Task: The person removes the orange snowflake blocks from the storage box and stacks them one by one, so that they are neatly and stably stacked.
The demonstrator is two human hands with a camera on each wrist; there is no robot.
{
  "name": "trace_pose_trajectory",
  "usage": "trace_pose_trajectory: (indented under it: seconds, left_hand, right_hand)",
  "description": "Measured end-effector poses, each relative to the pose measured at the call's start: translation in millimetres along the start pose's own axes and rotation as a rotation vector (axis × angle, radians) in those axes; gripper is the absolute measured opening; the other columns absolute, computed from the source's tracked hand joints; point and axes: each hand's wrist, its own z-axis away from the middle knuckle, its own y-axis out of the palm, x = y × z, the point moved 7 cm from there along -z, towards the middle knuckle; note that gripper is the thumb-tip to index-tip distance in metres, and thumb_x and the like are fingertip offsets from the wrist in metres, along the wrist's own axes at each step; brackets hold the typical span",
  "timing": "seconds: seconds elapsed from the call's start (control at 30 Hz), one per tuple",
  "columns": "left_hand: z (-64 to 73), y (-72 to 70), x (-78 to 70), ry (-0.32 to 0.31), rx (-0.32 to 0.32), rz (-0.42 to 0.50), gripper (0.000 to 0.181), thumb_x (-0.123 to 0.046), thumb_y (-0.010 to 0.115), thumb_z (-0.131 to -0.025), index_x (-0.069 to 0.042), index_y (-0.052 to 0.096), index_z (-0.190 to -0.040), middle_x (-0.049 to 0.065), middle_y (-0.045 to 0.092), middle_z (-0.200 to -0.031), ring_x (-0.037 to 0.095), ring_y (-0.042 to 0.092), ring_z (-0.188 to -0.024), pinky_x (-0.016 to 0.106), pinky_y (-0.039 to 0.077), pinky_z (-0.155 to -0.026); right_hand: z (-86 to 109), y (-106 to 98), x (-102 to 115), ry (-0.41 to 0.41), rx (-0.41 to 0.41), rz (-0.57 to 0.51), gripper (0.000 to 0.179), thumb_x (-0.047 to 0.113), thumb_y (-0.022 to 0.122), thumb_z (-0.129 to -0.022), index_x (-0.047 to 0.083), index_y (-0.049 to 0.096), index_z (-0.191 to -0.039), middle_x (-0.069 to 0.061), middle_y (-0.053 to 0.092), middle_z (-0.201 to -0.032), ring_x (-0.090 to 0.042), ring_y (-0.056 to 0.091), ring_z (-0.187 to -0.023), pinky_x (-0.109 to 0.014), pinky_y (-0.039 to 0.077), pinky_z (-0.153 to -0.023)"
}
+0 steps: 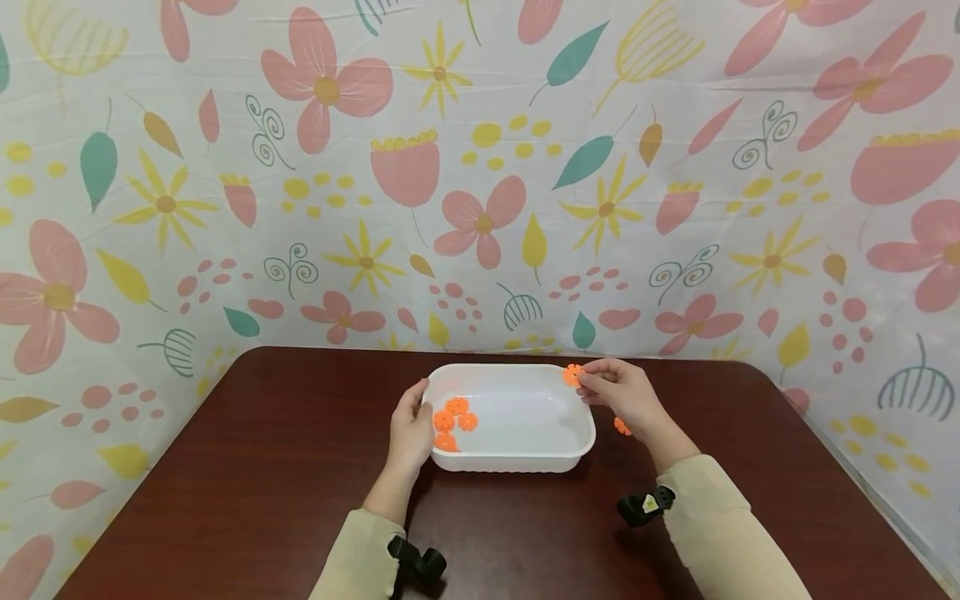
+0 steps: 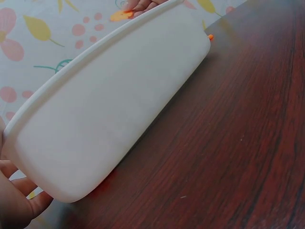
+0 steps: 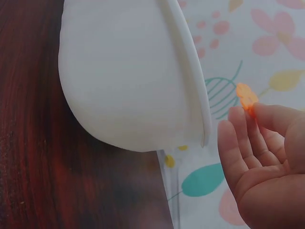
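Note:
A white oblong plastic tub (image 1: 517, 462) with rounded corners stands on the table. My left hand (image 1: 410, 432) grips its left end; in the left wrist view the fingers (image 2: 40, 202) lie against the outer wall. Above the tub's far right corner, my right hand (image 1: 628, 398) pinches an orange flower-shaped disc (image 1: 572, 375) between thumb and fingertips. That held disc (image 3: 246, 97) shows clear of the rim in the right wrist view. Several like orange discs (image 1: 444, 421) lie inside the tub at its left end. One more orange disc (image 1: 621, 426) lies on the table, partly behind my right wrist.
The dark reddish-brown wooden table (image 1: 270, 475) reaches out on both sides of the tub. Behind its far edge hangs a white cloth (image 1: 480, 300) printed with flowers and leaves. Black cameras (image 1: 647, 505) are strapped at both wrists over cream sleeves (image 1: 723, 521).

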Motion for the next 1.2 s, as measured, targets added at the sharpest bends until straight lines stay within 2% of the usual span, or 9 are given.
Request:
trace_pose_trajectory:
  seconds: [0.17, 0.43, 0.6, 0.8, 0.97, 1.2]
  left_hand:
    - [-0.7, -0.3, 1.0, -0.003, -0.004, 0.0, 0.042, -0.009, 0.038, -0.099, -0.01, 0.044, -0.14, 0.012, 0.039, -0.149, 0.029, 0.035, -0.137, 0.048, 0.031, -0.111]
    - [0.3, -1.1, 0.5, -0.002, -0.005, 0.006, 0.042, -0.009, 0.038, -0.098, -0.01, 0.044, -0.14, 0.012, 0.04, -0.148, 0.029, 0.038, -0.135, 0.048, 0.033, -0.11]
    - [0.5, -1.7, 0.3, -0.016, -0.01, 0.007, 0.043, -0.011, 0.039, -0.098, -0.01, 0.043, -0.141, 0.011, 0.04, -0.148, 0.029, 0.037, -0.135, 0.048, 0.033, -0.11]
    - [-0.3, -0.3, 1.3, -0.007, -0.006, -0.005, 0.043, -0.009, 0.039, -0.098, -0.009, 0.043, -0.141, 0.014, 0.04, -0.148, 0.03, 0.036, -0.136, 0.049, 0.032, -0.11]
    - [-0.9, -1.1, 0.8, -0.003, -0.009, -0.012, 0.043, -0.009, 0.039, -0.098, -0.009, 0.043, -0.141, 0.013, 0.04, -0.147, 0.03, 0.036, -0.136, 0.049, 0.032, -0.11]
    - [-1.5, -1.4, 2.0, -0.009, -0.011, -0.013, 0.042, -0.011, 0.039, -0.098, -0.011, 0.043, -0.14, 0.012, 0.041, -0.147, 0.029, 0.038, -0.135, 0.048, 0.033, -0.11]
  right_hand:
    - [3.0, -4.1, -4.2, 0.018, -0.006, -0.041, 0.042, 0.023, 0.061, -0.092, -0.006, 0.052, -0.12, -0.006, 0.067, -0.092, -0.013, 0.068, -0.083, -0.041, 0.055, -0.084]
    - [4.0, -7.9, -15.0, 0.023, -0.023, -0.076, 0.043, 0.023, 0.063, -0.091, -0.007, 0.051, -0.119, -0.004, 0.067, -0.092, -0.015, 0.069, -0.084, -0.038, 0.056, -0.081]
    - [6.2, -14.1, -22.6, 0.017, -0.034, -0.105, 0.046, 0.025, 0.063, -0.091, -0.007, 0.05, -0.121, 0.002, 0.066, -0.09, -0.01, 0.068, -0.082, -0.033, 0.057, -0.079]
    - [14.1, -23.1, -36.8, 0.025, -0.065, -0.188, 0.046, 0.023, 0.062, -0.092, -0.008, 0.047, -0.122, 0.008, 0.065, -0.086, -0.006, 0.067, -0.08, -0.026, 0.057, -0.077]
    - [17.4, -27.4, -48.8, 0.036, -0.087, -0.235, 0.043, 0.023, 0.063, -0.091, -0.006, 0.048, -0.12, 0.009, 0.066, -0.085, -0.009, 0.068, -0.081, -0.026, 0.057, -0.076]
    - [22.6, -35.1, -61.5, 0.046, -0.157, -0.248, 0.036, 0.023, 0.063, -0.091, 0.0, 0.052, -0.115, 0.009, 0.067, -0.082, -0.009, 0.068, -0.079, -0.027, 0.057, -0.075]
